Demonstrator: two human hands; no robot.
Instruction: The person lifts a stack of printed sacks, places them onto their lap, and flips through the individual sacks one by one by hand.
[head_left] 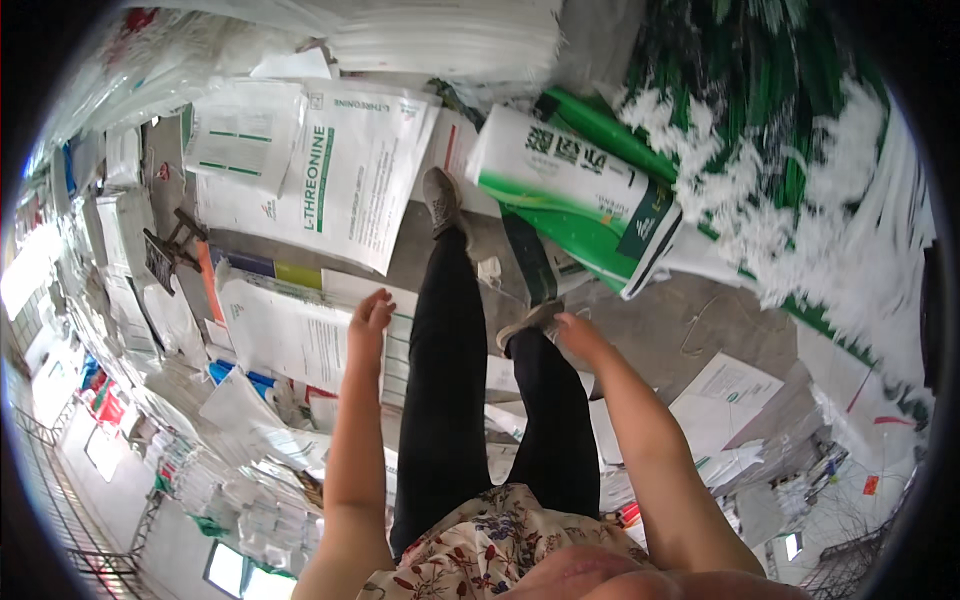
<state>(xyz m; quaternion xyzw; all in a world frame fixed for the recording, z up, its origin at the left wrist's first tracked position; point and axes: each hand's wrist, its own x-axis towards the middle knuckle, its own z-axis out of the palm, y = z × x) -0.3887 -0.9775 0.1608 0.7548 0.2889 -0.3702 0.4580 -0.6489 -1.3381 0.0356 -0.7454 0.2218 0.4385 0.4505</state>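
My left hand (371, 313) hangs beside my left thigh with its fingers loosely apart and holds nothing. Below it lie white printed sacks (285, 325) in a flat pile. My right hand (582, 338) is held near my right shoe (528, 325), fingers loosely extended, and nothing shows in it. Ahead of that hand lies a stack of folded green and white sacks (570, 170). Flat on the floor ahead of my left foot is a large white sack with green print (340, 170), with a smaller white one (245, 135) overlapping it.
Shaggy white fibres and green sacks (780, 180) heap up at the right. White bundles (440, 40) line the far side. A small dark stool (175, 245) stands at the left. A white sheet (725, 395) and scraps lie on the grey floor (640, 310).
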